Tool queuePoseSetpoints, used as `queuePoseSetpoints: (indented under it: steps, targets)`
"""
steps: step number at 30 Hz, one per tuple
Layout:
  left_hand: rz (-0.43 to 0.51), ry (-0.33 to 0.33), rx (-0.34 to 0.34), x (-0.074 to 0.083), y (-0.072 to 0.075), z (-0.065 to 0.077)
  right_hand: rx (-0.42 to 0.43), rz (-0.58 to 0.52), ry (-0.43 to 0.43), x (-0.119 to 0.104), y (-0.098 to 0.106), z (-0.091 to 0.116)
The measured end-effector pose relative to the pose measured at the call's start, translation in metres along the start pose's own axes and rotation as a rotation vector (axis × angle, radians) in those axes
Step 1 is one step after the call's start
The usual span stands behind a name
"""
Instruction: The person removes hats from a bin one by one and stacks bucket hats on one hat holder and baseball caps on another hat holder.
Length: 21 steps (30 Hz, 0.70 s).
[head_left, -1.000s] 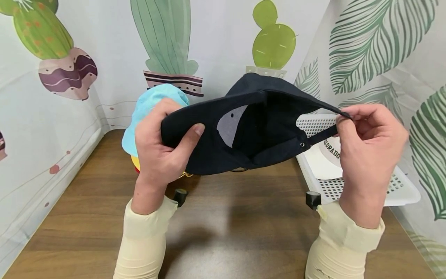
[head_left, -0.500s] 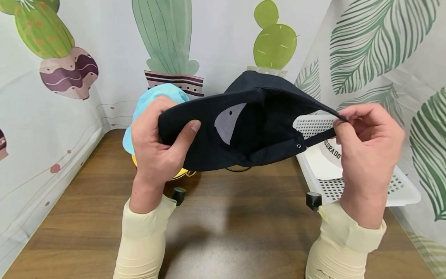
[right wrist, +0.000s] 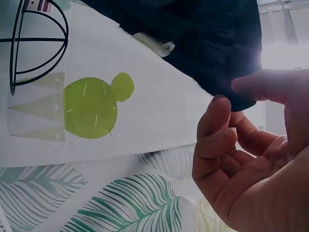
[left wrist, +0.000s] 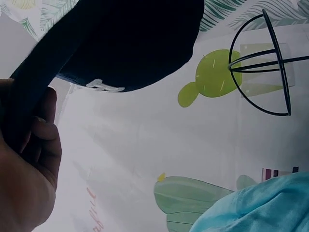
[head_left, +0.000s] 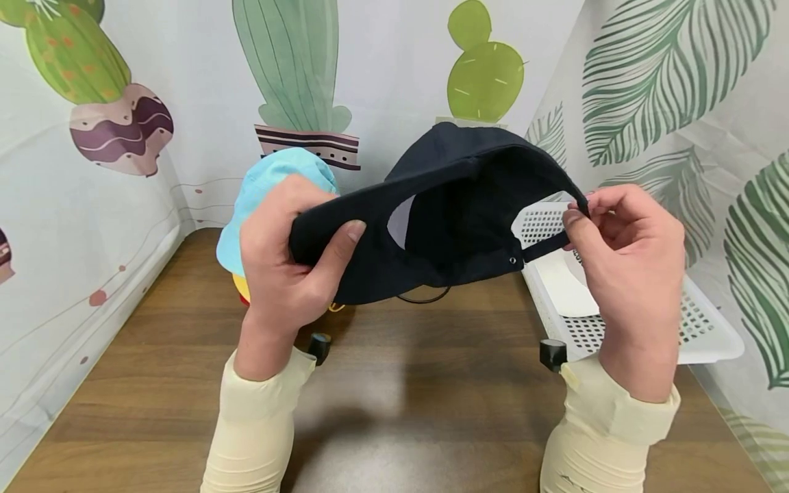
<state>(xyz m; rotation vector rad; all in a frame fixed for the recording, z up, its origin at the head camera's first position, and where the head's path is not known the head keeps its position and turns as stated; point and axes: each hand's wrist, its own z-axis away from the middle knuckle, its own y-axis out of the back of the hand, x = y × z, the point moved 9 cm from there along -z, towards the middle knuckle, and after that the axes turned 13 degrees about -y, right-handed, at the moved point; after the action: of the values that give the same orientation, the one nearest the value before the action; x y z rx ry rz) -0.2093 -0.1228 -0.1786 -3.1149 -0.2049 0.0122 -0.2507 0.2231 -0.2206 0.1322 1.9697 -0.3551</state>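
A dark navy baseball cap (head_left: 444, 226) is held up above the table, its hollow inside turned toward me. My left hand (head_left: 286, 274) grips the brim, thumb on the near face and fingers behind it. On the other side my right hand (head_left: 635, 267) pinches the back edge beside the adjuster strap (head_left: 545, 246), between thumb and fingertips. White embroidery (left wrist: 105, 86) shows on the cap's front in the left wrist view. Behind the left hand stands a light blue hat (head_left: 271, 198), with yellow below it, partly hidden.
A white perforated basket (head_left: 709, 329) stands at the right, holding a white cap (head_left: 564, 287) partly covered by my right hand. A black wire dome stand (left wrist: 260, 65) appears behind the navy cap. The brown wooden table (head_left: 407, 397) reaches back to the patterned cloth backdrop (head_left: 394, 61).
My right hand has moved left and inward with the cap's back edge, so the cap's opening looks rounder. Less of the grey patch inside shows. The left hand keeps its grip on the brim.
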Motion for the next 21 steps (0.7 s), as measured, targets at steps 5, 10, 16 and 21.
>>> queuePoseSetpoints:
  steps: [5,10,16,21]
  targets:
    - [-0.101,-0.116,-0.025,0.016,-0.006,-0.001,-0.023,0.046,-0.004,-0.001,-0.005,0.003]
    - [-0.151,-0.207,-0.033,0.028,-0.010,0.003,-0.055,0.062,-0.016,0.000,-0.012,0.006]
    - [-0.174,-0.274,-0.066,0.035,-0.015,0.004,-0.050,0.113,-0.039,-0.002,-0.016,0.010]
    - [-0.176,-0.339,-0.088,0.041,-0.021,0.004,-0.017,0.162,-0.088,-0.002,-0.016,0.014]
